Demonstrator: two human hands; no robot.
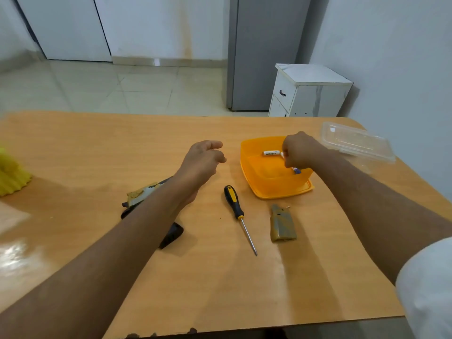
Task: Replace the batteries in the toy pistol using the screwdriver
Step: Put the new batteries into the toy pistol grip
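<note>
At the far left edge a ribbed yellow object sits on the glossy wood-grain table. The toy pistol, tan camouflage over black plastic, lies partly hidden under the left forearm. The left hand hovers above the table, fingers loosely curled and apart, holding nothing. Just right lies the screwdriver, its black-and-yellow handle away from the person and slim metal shaft pointing toward them. The tan battery cover rests nearby. Behind it, a square translucent orange container holds a white cylindrical battery; the right hand reaches inside, fingers pinched on a small part-hidden object. A clear plastic lid lies far right.
</note>
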